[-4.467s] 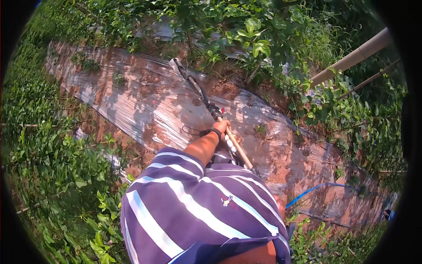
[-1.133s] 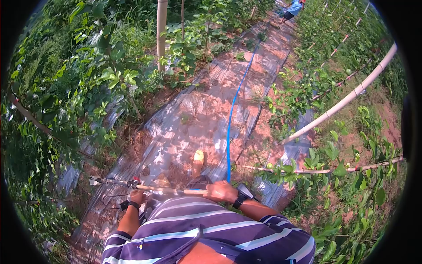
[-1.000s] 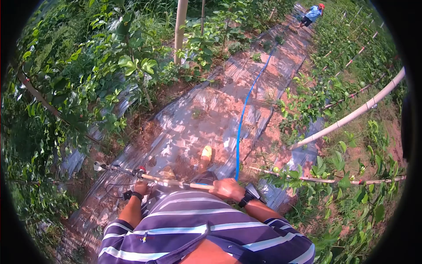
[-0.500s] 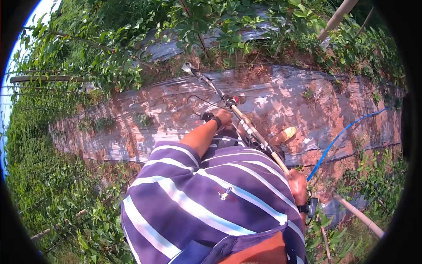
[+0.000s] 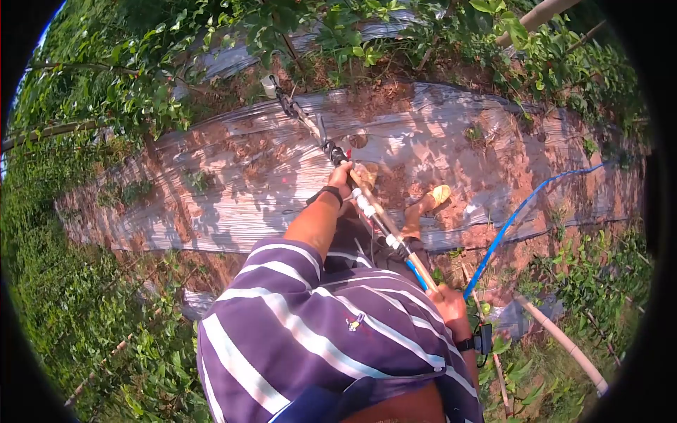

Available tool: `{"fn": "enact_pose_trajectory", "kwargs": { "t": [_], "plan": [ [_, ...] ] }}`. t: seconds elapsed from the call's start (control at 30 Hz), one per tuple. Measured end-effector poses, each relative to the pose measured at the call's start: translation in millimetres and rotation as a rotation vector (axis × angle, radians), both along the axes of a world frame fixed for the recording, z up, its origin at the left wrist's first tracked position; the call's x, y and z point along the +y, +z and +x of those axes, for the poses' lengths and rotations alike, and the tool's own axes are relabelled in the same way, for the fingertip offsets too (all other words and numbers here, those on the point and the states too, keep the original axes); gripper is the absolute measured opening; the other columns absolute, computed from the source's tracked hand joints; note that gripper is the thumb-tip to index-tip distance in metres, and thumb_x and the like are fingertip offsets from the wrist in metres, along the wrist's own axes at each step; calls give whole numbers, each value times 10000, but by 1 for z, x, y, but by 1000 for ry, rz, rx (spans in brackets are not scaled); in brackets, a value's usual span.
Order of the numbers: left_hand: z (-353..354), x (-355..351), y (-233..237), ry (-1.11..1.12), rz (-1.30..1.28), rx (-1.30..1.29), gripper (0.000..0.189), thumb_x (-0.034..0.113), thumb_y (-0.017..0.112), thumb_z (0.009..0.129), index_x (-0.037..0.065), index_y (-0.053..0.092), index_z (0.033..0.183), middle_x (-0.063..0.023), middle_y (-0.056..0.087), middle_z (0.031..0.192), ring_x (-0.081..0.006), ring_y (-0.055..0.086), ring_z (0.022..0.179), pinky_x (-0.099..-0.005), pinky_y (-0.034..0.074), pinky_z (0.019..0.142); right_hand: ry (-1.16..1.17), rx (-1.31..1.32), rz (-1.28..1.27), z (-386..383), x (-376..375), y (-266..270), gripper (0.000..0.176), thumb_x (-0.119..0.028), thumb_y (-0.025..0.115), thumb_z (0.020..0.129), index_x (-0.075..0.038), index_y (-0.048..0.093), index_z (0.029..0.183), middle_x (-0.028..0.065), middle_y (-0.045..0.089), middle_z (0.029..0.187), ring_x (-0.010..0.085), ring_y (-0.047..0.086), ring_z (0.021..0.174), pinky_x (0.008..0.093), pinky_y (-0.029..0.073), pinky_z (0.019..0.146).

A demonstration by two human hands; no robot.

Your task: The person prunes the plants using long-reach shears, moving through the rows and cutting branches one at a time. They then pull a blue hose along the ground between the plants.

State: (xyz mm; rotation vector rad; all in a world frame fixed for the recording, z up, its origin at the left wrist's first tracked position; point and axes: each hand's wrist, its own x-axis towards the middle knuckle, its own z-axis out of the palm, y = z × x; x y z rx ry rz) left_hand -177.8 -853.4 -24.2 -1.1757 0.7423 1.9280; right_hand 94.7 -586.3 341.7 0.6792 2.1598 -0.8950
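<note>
A long pole [image 5: 381, 218] with white bands, black fittings and a pale head [image 5: 269, 87] at its far end runs diagonally in front of the striped shirt. Around its upper part, just below a black clamp [image 5: 334, 152] with a red piece, my left hand [image 5: 341, 178] is closed. My right hand [image 5: 446, 303] grips the near end, beside a blue hose [image 5: 502, 229]. Both wrists carry dark bands, the right one with a black box [image 5: 484, 339]. The fingers of each hand are partly hidden by the pole and hand.
Silvery plastic film [image 5: 233, 211] with red soil covers the ground. A foot in a yellow shoe [image 5: 441, 194] stands on it. Leafy plants [image 5: 106, 296] line both sides. Bamboo poles [image 5: 564, 342] stick out at the lower right and upper right.
The pole and its head have shifted left in view. My left hand has moved up and left onto the pole below the clamp. My right hand has moved left and slightly down.
</note>
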Motion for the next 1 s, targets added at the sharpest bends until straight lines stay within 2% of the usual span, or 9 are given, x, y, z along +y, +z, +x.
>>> {"fn": "enact_pose_trajectory", "kwargs": {
  "t": [0.13, 0.33, 0.4, 0.47, 0.63, 0.87, 0.9, 0.93, 1.0],
  "plan": [
    [-4, 17, 7, -96, -267, 37, 150, 74, 620, 894, 8, 495, 945, -92, 552, 823, -274, 616, 707, -431, 576, 720, -72, -32, -286, 6, 30, -24, 399, -374, 595, 920, -1, 630, 782, 110, 506, 556, 143, 529, 543, 341, 406, 495],
    [-9, 35, 0, -273, -561, 3, 165, 43, 703, 808, -30, 588, 902, -123, 621, 800, -255, 639, 676, -402, 535, 583, -452, -238, -529, -7, 65, -13, 336, -323, 585, 941, -39, 664, 781, 3, 552, 566, 69, 475, 469, 236, 352, 454],
    [-3, 32, -14, -217, -523, -39, 178, 62, 716, 801, -39, 600, 890, -131, 633, 799, -254, 647, 683, -398, 531, 580, -491, -247, -606, 3, 75, -19, 335, -326, 569, 954, -36, 665, 815, 15, 549, 559, 76, 461, 445, 238, 340, 438],
    [6, 28, -26, -812, -1029, 187, 268, 105, 736, 770, -67, 616, 937, -151, 653, 827, -262, 662, 695, -387, 535, 595, -535, -315, -671, 12, 81, -25, 352, -340, 553, 964, -30, 662, 836, 18, 552, 559, 84, 456, 438, 245, 334, 428],
    [17, 30, -8, -869, -1114, 120, 391, 177, 706, 737, -75, 618, 1022, -204, 681, 980, -305, 681, 934, -373, 526, 827, -507, -345, -681, 32, 91, -39, 381, -360, 547, 968, -20, 656, 836, 23, 560, 568, 86, 461, 439, 249, 332, 428],
    [18, 34, 34, -989, -1078, 188, 395, 184, 688, 749, -84, 622, 1032, -220, 689, 1006, -291, 689, 937, -360, 534, 793, -322, -232, -542, 25, 110, -29, 399, -346, 539, 966, -21, 630, 753, 20, 557, 582, 108, 485, 476, 266, 359, 468],
    [27, 11, -11, -1125, -974, 520, 344, 195, 695, 750, -48, 628, 984, -165, 686, 896, -299, 677, 840, -382, 529, 737, -281, -212, -486, 28, 107, -34, 416, -392, 596, 927, -29, 632, 726, 85, 600, 593, 199, 569, 532, 341, 410, 506],
    [23, 16, 1, -1123, -974, 524, 344, 195, 695, 750, -48, 628, 984, -165, 686, 896, -299, 677, 840, -382, 529, 737, -279, -208, -485, 21, 101, -29, 416, -392, 596, 927, -29, 632, 726, 85, 600, 593, 199, 569, 532, 341, 410, 506],
    [17, 33, 36, -217, -607, 38, 252, 212, 695, 755, 23, 610, 899, -90, 611, 742, -266, 611, 698, -398, 509, 676, 8, -14, -151, 6, 79, -14, 380, -375, 621, 897, -44, 628, 712, 172, 615, 636, 356, 593, 587, 415, 446, 554]
  ]
}}
